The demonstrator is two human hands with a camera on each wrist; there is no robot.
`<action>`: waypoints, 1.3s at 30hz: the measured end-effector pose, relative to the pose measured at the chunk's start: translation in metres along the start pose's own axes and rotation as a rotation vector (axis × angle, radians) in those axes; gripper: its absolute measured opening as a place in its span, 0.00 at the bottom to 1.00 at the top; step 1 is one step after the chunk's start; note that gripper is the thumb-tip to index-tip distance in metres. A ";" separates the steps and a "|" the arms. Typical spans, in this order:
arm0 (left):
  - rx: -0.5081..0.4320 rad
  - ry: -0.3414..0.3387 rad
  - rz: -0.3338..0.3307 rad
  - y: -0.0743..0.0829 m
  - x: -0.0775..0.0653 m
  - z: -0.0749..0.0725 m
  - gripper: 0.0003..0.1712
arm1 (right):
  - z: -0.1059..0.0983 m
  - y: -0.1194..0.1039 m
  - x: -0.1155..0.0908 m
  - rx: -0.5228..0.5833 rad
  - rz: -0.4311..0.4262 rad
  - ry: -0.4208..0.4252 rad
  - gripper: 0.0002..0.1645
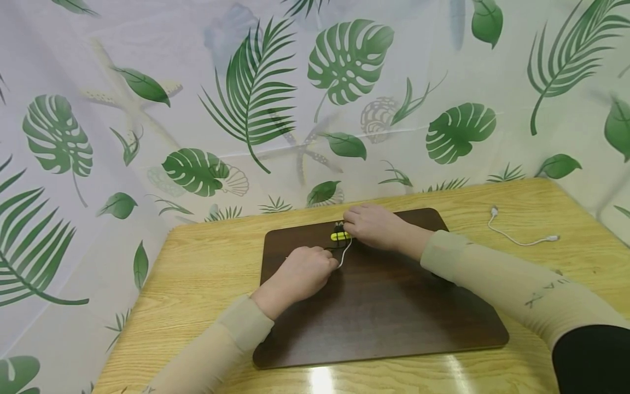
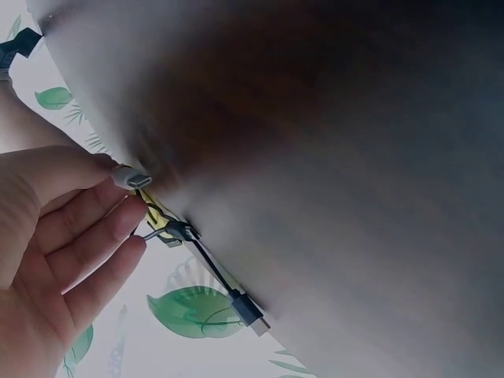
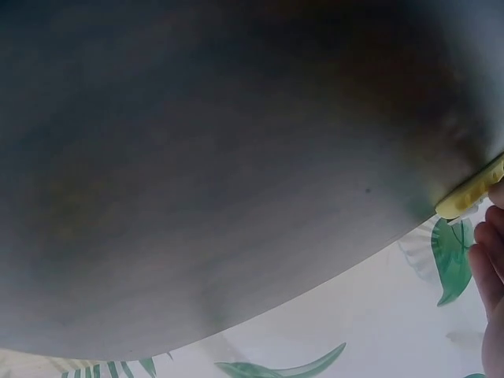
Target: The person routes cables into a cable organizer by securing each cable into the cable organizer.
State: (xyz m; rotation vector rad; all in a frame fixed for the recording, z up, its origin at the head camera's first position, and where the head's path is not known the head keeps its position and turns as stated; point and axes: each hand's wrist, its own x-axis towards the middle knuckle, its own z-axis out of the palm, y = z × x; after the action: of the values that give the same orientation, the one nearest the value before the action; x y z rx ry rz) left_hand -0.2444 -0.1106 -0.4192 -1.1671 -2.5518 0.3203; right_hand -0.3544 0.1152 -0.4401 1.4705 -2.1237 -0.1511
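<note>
My left hand (image 1: 311,269) pinches a white charging cable (image 1: 345,253) near its end, and the left wrist view shows its metal-tipped plug (image 2: 131,178) between thumb and finger. From there the cable runs up to a yellow cable clip (image 1: 339,236) at the far part of the dark board. A black cable (image 2: 211,261) is held in the clip, its USB plug sticking out. My right hand (image 1: 372,225) grips the clip's right end with curled fingers; in the right wrist view the fingers (image 3: 490,236) show only at the edge, against the yellow clip.
The dark brown board (image 1: 374,317) lies on a light wooden table (image 1: 197,284). Another short white cable (image 1: 517,239) lies on the table to the right. Behind the table hangs a leaf-patterned cloth (image 1: 275,180).
</note>
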 end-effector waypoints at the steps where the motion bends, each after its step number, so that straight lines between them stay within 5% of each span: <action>1: -0.001 -0.004 -0.002 0.000 0.000 0.000 0.10 | 0.000 0.000 0.000 0.005 0.009 -0.001 0.09; 15: -0.039 -0.047 -0.025 0.000 -0.001 0.000 0.07 | -0.004 -0.004 -0.001 0.047 0.085 -0.015 0.09; 27: -0.065 -0.065 -0.033 -0.001 -0.004 -0.001 0.03 | -0.004 -0.004 0.000 0.299 0.312 -0.110 0.04; 39: -0.037 -0.085 -0.049 -0.001 -0.001 -0.002 0.08 | -0.009 -0.002 0.004 0.383 0.402 -0.199 0.04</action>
State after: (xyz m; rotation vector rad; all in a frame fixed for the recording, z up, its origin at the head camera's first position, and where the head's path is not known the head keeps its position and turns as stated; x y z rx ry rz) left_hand -0.2433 -0.1119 -0.4173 -1.1245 -2.6663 0.3192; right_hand -0.3489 0.1130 -0.4317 1.2259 -2.6760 0.2845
